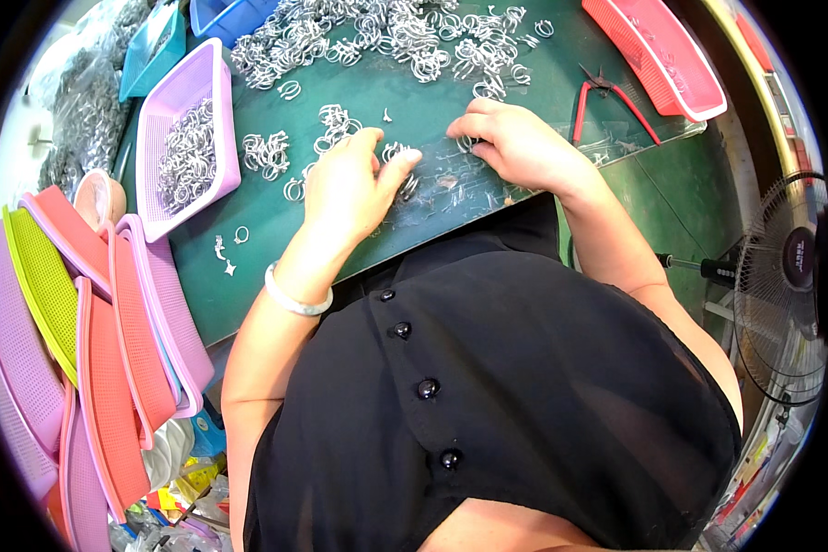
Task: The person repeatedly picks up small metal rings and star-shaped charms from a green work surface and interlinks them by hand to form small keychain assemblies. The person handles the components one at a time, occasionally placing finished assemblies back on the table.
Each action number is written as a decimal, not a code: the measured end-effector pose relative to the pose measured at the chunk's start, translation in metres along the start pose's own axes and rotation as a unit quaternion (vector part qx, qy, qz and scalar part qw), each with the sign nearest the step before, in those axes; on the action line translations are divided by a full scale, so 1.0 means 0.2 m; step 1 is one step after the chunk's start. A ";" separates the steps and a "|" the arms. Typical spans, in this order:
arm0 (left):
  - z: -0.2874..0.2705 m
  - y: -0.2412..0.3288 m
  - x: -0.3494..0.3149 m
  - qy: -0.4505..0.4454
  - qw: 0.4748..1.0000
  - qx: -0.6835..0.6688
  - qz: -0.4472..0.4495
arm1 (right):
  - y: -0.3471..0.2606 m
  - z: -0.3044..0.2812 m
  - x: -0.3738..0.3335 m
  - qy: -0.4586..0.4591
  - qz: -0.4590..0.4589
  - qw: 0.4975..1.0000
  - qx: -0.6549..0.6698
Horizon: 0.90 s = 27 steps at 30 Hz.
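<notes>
My left hand [348, 184] is over the green table, fingers curled and thumb reaching across a small bunch of silvery metal rings [408, 190]. Rings show on both sides of that thumb; the fingers' undersides are hidden. To its right, my right hand [524, 143] pinches a metal ring [466, 143] at its fingertips, just above the tabletop. Small clusters of similar rings [267, 155] lie left of and beyond my left hand. A large heap of rings [377, 37] spreads along the far side of the table.
Red-handled pliers [616, 92] lie at the right, near a red basket [676, 64]. On the left stands a lilac basket [223, 138] holding rings. Stacked plastic baskets [110, 386] crowd the lower left, and a fan [782, 285] stands at the right.
</notes>
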<state>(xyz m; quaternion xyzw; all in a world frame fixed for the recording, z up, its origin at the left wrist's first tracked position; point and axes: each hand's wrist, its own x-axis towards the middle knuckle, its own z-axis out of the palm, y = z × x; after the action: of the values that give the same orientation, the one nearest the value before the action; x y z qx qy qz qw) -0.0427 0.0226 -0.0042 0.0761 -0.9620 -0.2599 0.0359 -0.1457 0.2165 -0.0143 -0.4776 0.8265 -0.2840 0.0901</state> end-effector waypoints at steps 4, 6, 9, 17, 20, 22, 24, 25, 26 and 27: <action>0.04 0.01 0.06 -0.016 0.998 0.059 -0.002 | 0.03 0.02 0.00 0.047 -0.012 0.999 0.007; 0.04 0.00 0.07 -0.022 1.000 0.014 -0.010 | 0.04 0.02 -0.01 0.072 -0.019 0.997 0.026; 0.03 -0.04 0.07 -0.028 0.993 -0.109 -0.031 | 0.04 0.02 0.00 0.039 0.080 0.971 0.222; 0.05 -0.13 0.04 0.004 0.917 -0.397 -0.030 | -0.01 0.08 0.04 -0.017 0.122 0.766 0.631; 0.03 -0.12 0.02 -0.002 0.879 -0.476 -0.032 | -0.02 0.09 0.05 -0.031 0.117 0.743 0.659; 0.02 -0.11 0.00 -0.001 0.864 -0.502 -0.029 | -0.03 0.10 0.07 -0.041 0.115 0.731 0.671; 0.01 -0.10 -0.02 0.008 0.855 -0.517 -0.020 | -0.05 0.10 0.07 -0.048 0.117 0.720 0.682; 0.00 -0.09 -0.03 0.013 0.853 -0.521 -0.014 | -0.05 0.10 0.08 -0.051 0.116 0.714 0.689; 0.00 -0.09 -0.04 0.019 0.851 -0.525 -0.009 | -0.06 0.10 0.08 -0.054 0.114 0.707 0.695; 0.00 -0.09 -0.05 0.024 0.848 -0.529 -0.003 | -0.06 0.10 0.08 -0.057 0.113 0.701 0.702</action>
<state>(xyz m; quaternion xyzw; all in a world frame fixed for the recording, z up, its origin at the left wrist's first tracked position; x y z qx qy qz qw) -0.0310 0.0093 -0.0132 0.0552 -0.6776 -0.7275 0.0930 -0.1366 0.1908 -0.0226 -0.1942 0.4291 -0.7418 0.4775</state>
